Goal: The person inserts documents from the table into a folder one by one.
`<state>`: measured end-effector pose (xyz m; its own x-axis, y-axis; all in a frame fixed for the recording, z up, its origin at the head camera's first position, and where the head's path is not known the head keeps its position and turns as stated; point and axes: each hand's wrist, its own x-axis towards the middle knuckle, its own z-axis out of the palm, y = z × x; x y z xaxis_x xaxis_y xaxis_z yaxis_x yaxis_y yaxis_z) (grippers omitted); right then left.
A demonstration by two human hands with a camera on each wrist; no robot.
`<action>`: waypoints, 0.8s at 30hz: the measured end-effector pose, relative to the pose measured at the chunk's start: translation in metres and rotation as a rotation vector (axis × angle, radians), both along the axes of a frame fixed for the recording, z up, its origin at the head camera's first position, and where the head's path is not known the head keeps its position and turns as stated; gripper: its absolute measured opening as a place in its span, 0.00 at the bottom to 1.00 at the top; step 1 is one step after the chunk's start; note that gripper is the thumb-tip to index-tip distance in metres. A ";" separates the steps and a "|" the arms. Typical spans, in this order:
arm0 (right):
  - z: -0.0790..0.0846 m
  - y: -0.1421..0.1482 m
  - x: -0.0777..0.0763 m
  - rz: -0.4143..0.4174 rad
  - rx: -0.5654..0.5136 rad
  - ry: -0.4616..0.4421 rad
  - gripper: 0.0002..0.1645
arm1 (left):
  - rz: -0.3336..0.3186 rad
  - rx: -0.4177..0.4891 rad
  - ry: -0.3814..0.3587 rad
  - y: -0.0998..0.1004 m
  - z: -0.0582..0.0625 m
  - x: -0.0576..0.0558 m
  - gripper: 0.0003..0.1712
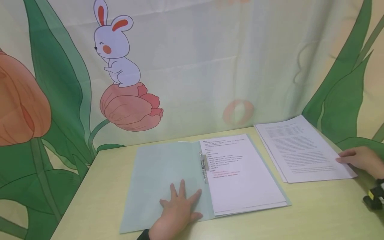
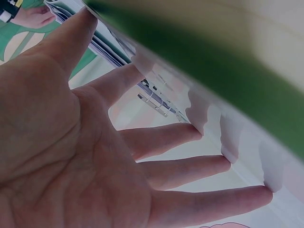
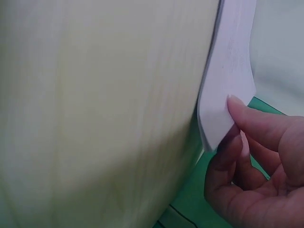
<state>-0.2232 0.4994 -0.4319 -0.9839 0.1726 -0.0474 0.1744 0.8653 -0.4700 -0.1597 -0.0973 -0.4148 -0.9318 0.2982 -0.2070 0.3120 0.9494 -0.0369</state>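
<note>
A light green folder (image 1: 159, 186) lies spread on the table. Printed sheets (image 1: 234, 190) rest on its right side, beside the metal ring clip (image 1: 204, 166) along the spine. With its fingers spread, my left hand (image 1: 177, 211) rests on the folder's bare left cover, near the spine. To the right of the folder is a stack of printed paper (image 1: 300, 153). My right hand (image 1: 364, 161) pinches the right edge of that stack. In the right wrist view, the thumb (image 3: 256, 121) lies over the paper and curled fingers sit beneath it.
The pale wooden table (image 1: 324, 210) ends at the back against a hanging cloth (image 1: 192, 66) printed with a rabbit, tulips and leaves. A black wrist device (image 1: 373, 196) shows at the right edge.
</note>
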 end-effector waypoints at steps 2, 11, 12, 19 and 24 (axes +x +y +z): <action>0.000 -0.001 0.002 -0.008 0.031 0.049 0.24 | -0.005 0.007 -0.001 0.000 -0.001 0.000 0.39; 0.009 -0.011 0.004 -0.062 0.089 0.166 0.21 | 0.001 0.014 0.000 0.000 -0.002 0.000 0.39; 0.010 -0.012 0.003 -0.073 0.089 0.159 0.21 | 0.003 0.016 -0.003 0.000 -0.003 0.000 0.39; 0.010 -0.013 0.005 -0.138 0.059 0.107 0.24 | 0.016 0.014 -0.027 0.001 -0.003 0.001 0.39; 0.009 -0.011 0.010 -0.157 -0.069 0.068 0.30 | 0.015 0.013 -0.025 0.001 -0.003 0.001 0.39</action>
